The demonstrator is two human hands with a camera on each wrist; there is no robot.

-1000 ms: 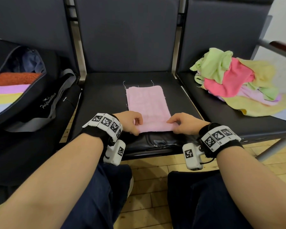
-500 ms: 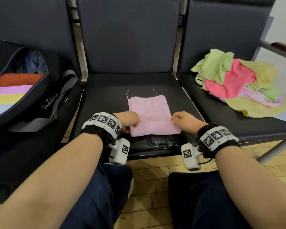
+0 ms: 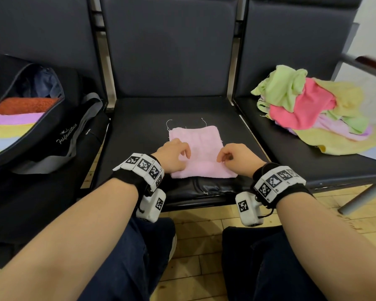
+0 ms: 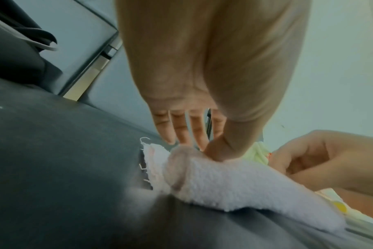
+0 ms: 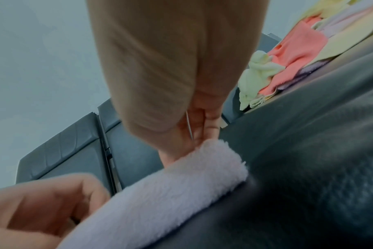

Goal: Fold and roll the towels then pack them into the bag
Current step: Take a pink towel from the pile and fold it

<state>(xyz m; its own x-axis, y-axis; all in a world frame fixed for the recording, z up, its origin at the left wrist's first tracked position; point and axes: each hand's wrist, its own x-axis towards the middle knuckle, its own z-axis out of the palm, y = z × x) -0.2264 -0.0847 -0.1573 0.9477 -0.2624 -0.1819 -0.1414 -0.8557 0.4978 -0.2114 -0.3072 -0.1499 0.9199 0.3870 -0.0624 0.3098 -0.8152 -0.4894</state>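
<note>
A pale pink towel (image 3: 196, 141) lies on the middle black seat (image 3: 139, 118), its near end rolled into a thick roll (image 3: 204, 171). My left hand (image 3: 174, 157) grips the roll's left end. In the left wrist view the thumb (image 4: 218, 154) presses on the roll (image 4: 234, 182) with the fingers beyond it. My right hand (image 3: 236, 157) pinches the right end, seen close in the right wrist view (image 5: 187, 144) on the towel (image 5: 170, 185). The open black bag (image 3: 41, 135) on the left seat holds rolled towels (image 3: 15, 118).
A loose pile of green, pink, yellow and lilac towels (image 3: 313, 109) sits on the right seat. A grey strap (image 3: 83, 127) hangs from the bag. Seat backs rise behind, and wooden floor (image 3: 204, 240) lies between my knees.
Both hands have moved forward, away from me, turning the roll over. The roll has grown thicker and the flat part of the pink towel is shorter.
</note>
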